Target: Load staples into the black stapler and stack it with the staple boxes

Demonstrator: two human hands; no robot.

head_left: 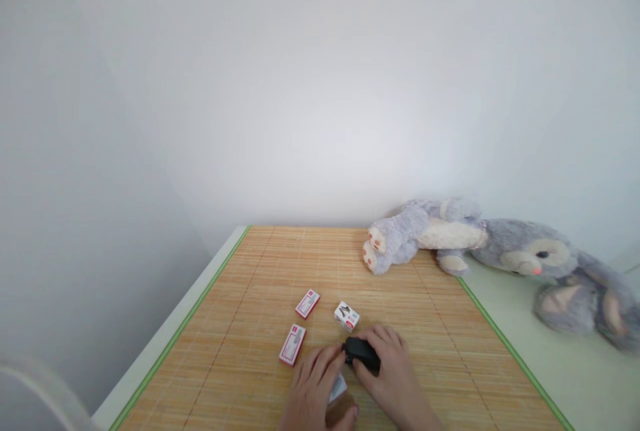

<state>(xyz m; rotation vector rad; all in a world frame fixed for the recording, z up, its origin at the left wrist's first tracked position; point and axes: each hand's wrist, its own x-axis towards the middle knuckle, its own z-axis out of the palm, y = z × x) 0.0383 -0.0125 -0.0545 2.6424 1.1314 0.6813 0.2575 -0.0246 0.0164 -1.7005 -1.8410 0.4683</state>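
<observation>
Bamboo mat (240,304), woven of thin pale slats crossed by darker stitching, spreads over a smooth white-green tabletop (560,377), with a narrow green border (173,337) along its sides. Near its front, the right hand (393,374) curls around a smooth, dark black object (363,353), elongated and rounded, gripping it between the thumb on the near side and the fingers over the far side. Just beside it, the left hand (313,384) arches, fingers close together and thumb set apart, over a flat-faced white item (338,387) that is mostly hidden; whether it pinches this item cannot be told. The left index fingertip lies right by the black object's left end. Beyond the hands lie three straight-edged little cartons: a white box (347,316) printed with a dark picture, a nearer red-and-white box (293,344) and a farther red-and-white box (307,303), each apart from the others. A soft, shaggy grey plush rabbit (525,247) sprawls across the far right corner, legs on the slats, head and floppy ears past the border. Wide stretches of slats run from the cartons leftward to the green edge and back toward the matte white wall (320,117); another lies right of the right hand.
</observation>
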